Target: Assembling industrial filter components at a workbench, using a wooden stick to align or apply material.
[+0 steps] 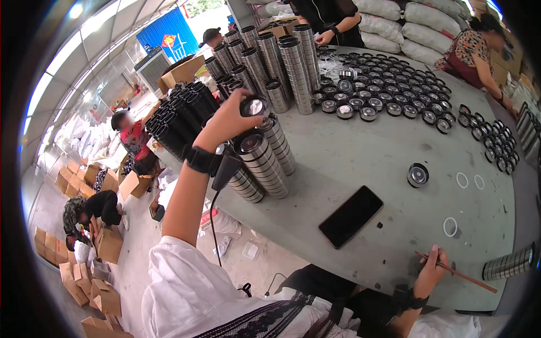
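My left hand (230, 119) is closed round a black-rimmed, silver round cap (255, 106) above a group of tall stacks. A stack of these caps (263, 163) stands on the table just below that hand, with more stacks beside it. Near the front edge of the table, my right hand (430, 271) pinches a thin brown stick (470, 280), which slants down to the right. A single cap (417, 175) lies on the tabletop (338, 163), well ahead of my right hand. Between my hands a black phone (350, 217) lies flat on the table.
Several white rings (450, 227) lie at the right. Rows of loose caps (389, 90) cover the far side, and tall stacks (293, 67) stand far left. Dark tubes (179, 121) are piled past my left arm. A stack lies sideways (509, 262) at the right edge. Other people work around.
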### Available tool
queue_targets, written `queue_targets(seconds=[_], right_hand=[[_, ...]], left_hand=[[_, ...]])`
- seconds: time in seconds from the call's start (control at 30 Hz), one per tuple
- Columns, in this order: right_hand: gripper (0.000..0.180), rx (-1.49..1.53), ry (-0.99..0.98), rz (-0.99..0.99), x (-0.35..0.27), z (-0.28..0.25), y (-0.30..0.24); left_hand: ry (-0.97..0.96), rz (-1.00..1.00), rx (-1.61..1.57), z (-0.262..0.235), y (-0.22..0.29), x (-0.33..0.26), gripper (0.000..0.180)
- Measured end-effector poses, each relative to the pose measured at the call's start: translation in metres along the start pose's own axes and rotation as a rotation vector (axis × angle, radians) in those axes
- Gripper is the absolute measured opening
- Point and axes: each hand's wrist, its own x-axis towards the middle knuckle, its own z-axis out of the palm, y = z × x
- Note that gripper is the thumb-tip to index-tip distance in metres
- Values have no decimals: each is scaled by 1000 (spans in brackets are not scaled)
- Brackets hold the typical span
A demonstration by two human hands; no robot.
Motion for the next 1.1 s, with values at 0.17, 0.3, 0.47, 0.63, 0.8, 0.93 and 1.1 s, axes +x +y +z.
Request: queue_targets(seconds=[0.17,0.3,0.47,0.63,0.8,0.93,1.1], right_hand=[[33,-11,-48,-38,-3,3,3],[34,-26,-27,-38,-1,3,-2],[36,-178,2,-67,0,-13,-1],[37,-119,-57,-35,-1,6,3],[34,8,-24,-59,3,1,6],[29,75,-94,-4,4,5,13],[34,37,-58,-23,2,9,7]], left_hand=[[-238,-88,124,0,-26,7,64],[-258,-20,165,5,-11,9,59],[-175,83,199,15,9,2,53],[162,83,342,-15,8,-19,57],[301,293,-218,-18,67,-42,36],[89,573,-791,7,162,-71,44],[-525,772,-1448,20,272,-94,39]])
